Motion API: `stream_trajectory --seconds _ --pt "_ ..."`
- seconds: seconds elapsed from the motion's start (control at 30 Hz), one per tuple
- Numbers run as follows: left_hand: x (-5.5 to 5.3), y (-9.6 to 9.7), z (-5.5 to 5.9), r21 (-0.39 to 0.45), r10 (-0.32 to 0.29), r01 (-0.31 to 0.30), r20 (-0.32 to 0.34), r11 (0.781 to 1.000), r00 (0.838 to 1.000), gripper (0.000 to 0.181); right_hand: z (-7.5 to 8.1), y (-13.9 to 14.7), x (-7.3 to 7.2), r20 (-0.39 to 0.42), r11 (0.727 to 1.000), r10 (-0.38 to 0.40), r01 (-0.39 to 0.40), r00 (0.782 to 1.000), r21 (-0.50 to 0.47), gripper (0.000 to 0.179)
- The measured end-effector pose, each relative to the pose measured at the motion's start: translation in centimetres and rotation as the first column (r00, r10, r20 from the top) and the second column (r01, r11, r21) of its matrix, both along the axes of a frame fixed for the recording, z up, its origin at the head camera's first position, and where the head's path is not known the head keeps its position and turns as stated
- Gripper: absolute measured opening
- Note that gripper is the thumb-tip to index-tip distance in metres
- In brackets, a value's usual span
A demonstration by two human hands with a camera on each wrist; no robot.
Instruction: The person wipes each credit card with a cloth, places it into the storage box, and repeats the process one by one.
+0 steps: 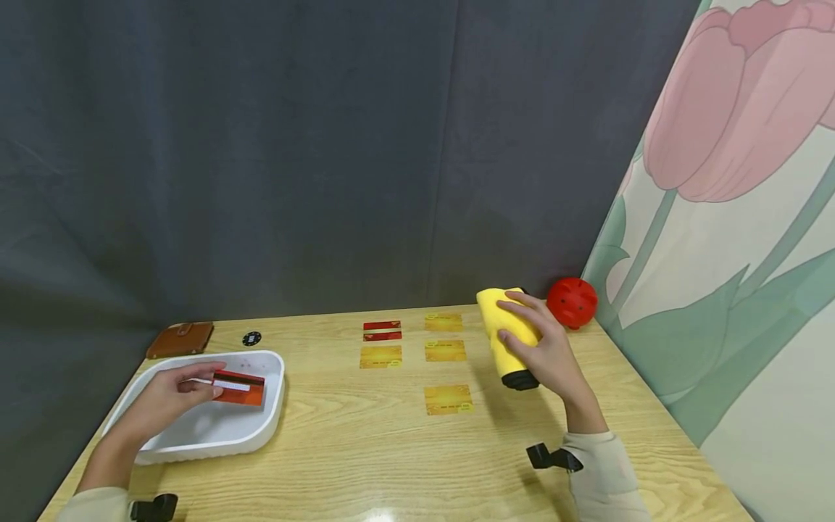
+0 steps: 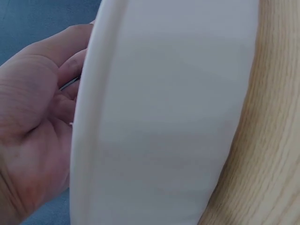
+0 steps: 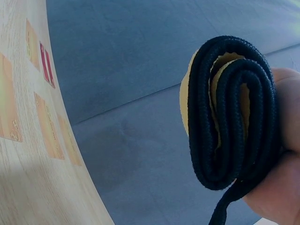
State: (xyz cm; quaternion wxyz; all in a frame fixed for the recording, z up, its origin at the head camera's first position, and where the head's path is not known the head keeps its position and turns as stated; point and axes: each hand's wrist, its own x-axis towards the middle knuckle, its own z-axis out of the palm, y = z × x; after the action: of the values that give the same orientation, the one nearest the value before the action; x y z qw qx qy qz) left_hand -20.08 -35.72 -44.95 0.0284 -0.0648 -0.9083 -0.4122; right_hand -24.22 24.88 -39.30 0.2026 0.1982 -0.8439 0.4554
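Observation:
My left hand [image 1: 169, 397] pinches a red card [image 1: 240, 388] by its left end, over the white plastic basin [image 1: 274, 420]. A dark stripe and a white strip cross the card's face. In the left wrist view the basin's wall [image 2: 164, 108] hides the fingertips and the card. On the right, my right hand [image 1: 544, 348] grips a rolled yellow cloth [image 1: 505, 330] with black edging, held up over the table. The right wrist view looks at the roll's black-edged end [image 3: 229, 112], with a short strap hanging below it.
Several gold cards [image 1: 448, 399] and a red card with a pale stripe [image 1: 382, 331] lie mid-table. A brown leather wallet [image 1: 180, 340] and a black round chip [image 1: 251, 338] lie behind the basin. At the back right stands a red piggy bank [image 1: 572, 303], near the curtain [image 1: 326, 159].

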Motion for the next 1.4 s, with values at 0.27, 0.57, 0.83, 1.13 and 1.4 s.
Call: stream_trajectory --seconds 0.27,0.57,0.83,1.13,1.4 --pt "-0.01 -0.06 -0.35 0.0 -0.013 0.013 0.046 1.0 0.999 0.042 -0.06 -0.04 -0.03 0.003 1.0 0.001 -0.001 1.0 0.012 0.045" --pt "-0.38 -0.36 -0.66 -0.007 -0.032 0.032 0.05 0.999 0.998 0.037 0.02 -0.1 0.04 0.013 1.0 0.001 -0.001 1.0 0.017 0.045" --pt "-0.68 -0.33 -1.01 -0.064 0.0 -0.002 -0.034 0.998 0.999 0.033 -0.1 -0.11 -0.04 0.016 1.0 0.005 -0.005 1.0 0.016 0.045" --pt "-0.73 -0.34 -0.85 -0.127 0.099 -0.124 -0.183 0.984 0.978 0.029 -0.05 -0.15 0.04 0.014 1.0 -0.002 0.001 1.0 0.019 0.045" --pt "-0.63 0.61 -0.28 -0.065 0.154 -0.173 -0.233 0.983 0.96 0.027 -0.2 0.07 -0.09 0.01 1.0 0.007 -0.007 1.0 0.008 0.044"
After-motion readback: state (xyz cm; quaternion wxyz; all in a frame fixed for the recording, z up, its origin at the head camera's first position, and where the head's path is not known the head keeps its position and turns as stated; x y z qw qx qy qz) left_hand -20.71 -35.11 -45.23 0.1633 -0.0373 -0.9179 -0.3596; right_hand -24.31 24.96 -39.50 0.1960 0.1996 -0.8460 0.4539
